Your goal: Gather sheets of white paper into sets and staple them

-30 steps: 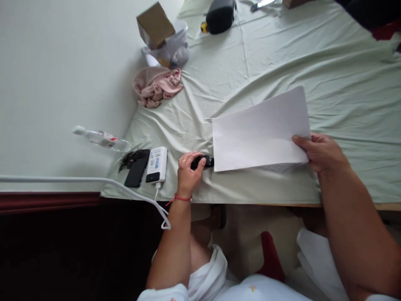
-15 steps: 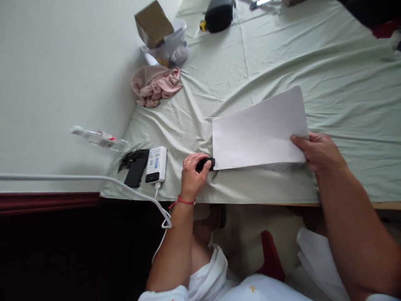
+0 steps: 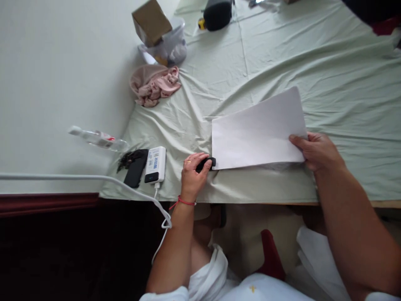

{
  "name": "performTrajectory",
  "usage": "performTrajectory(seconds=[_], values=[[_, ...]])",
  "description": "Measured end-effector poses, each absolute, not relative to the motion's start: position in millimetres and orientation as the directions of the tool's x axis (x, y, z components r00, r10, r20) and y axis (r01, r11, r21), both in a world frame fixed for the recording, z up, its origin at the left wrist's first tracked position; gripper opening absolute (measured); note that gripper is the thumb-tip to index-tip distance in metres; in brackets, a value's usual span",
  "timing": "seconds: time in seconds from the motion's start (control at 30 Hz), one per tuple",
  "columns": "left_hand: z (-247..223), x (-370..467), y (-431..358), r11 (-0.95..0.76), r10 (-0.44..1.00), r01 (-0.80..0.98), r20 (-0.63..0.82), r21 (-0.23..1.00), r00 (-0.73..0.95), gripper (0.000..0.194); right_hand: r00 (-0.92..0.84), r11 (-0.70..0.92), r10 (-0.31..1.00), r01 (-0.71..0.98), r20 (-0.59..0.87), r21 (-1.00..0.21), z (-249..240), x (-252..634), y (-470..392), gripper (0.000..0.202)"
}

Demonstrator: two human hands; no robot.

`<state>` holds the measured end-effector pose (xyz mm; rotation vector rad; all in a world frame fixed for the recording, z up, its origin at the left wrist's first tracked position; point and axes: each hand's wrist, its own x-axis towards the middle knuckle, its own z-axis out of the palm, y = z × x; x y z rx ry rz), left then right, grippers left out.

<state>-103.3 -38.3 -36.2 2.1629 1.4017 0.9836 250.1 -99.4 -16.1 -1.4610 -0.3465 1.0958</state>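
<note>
My left hand (image 3: pixel 194 172) is closed around a small black stapler (image 3: pixel 213 162), much of it hidden by the fingers. The stapler's end meets the near left corner of the white paper sheets (image 3: pixel 257 133). My right hand (image 3: pixel 316 151) pinches the sheets at their right edge, thumb on top and fingers beneath. The paper lies at a slant, its right side lifted a little off the pale green cloth (image 3: pixel 272 186).
Left of my left hand lie a white power bank (image 3: pixel 156 165) with a cable (image 3: pixel 125 184) and a black phone (image 3: pixel 137 169). A clear bottle (image 3: pixel 100 139) is by the wall. Farther back are pink fabric (image 3: pixel 156 85), a plastic tub (image 3: pixel 177 42) with a cardboard box (image 3: pixel 152 23), and a black case (image 3: pixel 217 14).
Both hands keep their grip on the stapler and the paper. The paper's right side has shifted very slightly left; the whole view has also moved a little.
</note>
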Motion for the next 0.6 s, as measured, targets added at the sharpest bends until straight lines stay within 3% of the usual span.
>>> performTrajectory(seconds=[0.43,0.6], values=[[-39,-96,-42,-0.325,0.946,0.746,0.198,0.582,0.258,0.02,0.521,-0.251,0.749,-0.35,-0.41,-0.903,-18,250,-98,0.009],[-35,-95,-39,-0.351,0.936,0.714,0.219,0.606,0.274,0.019,0.515,-0.249,0.755,-0.348,-0.406,-0.904,-17,250,-99,0.012]])
